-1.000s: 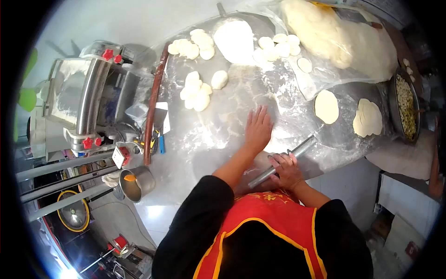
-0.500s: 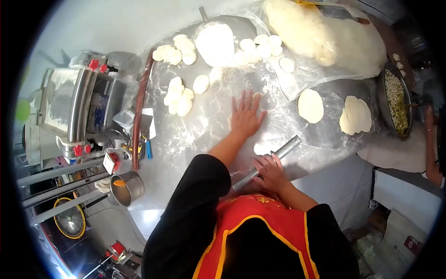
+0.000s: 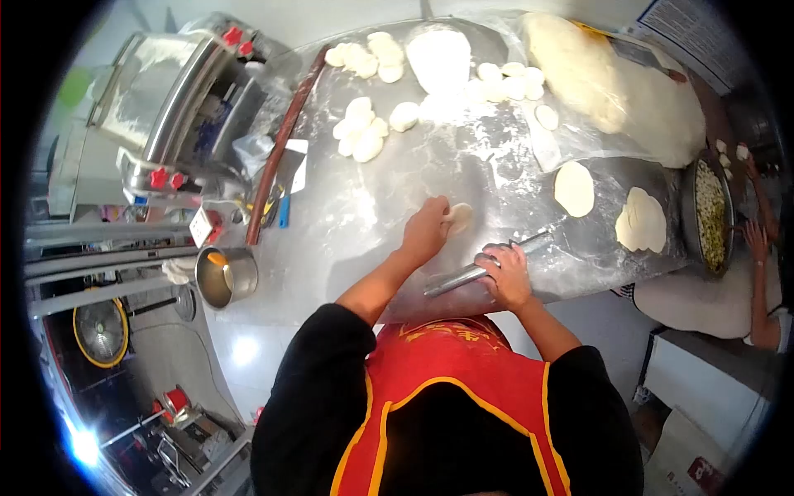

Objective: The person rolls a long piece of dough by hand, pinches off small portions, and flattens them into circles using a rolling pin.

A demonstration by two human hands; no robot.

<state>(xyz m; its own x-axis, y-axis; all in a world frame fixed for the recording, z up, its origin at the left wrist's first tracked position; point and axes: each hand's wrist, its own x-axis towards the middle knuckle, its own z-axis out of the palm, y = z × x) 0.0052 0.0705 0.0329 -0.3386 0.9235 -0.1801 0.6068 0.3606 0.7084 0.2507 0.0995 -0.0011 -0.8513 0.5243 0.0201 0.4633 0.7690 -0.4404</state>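
Note:
My left hand (image 3: 425,231) is closed on the left edge of a small flat dough disc (image 3: 460,218) on the floury metal table (image 3: 331,273). To the right and nearer my apron, my right hand (image 3: 506,274) is wrapped on a metal rolling pin (image 3: 463,279) that lies slanted. Further right are a flat dough oval (image 3: 574,188) and some overlapping flat rounds (image 3: 641,220). Small dough pieces (image 3: 361,131) sit in a cluster at the left, with a single dough piece (image 3: 404,116) beside them.
A long brown rod (image 3: 285,140) lies by a machine (image 3: 157,91) at the left. A metal pot (image 3: 226,278) is at the lower left. Large dough under plastic (image 3: 612,91) is at the back right. A co-worker's hands (image 3: 757,236) are beside a pan of filling (image 3: 711,215).
My left hand has gone from flat and spread on the table to closed at the dough disc, which now shows. The view has shifted, and a co-worker's hands have come in at the right.

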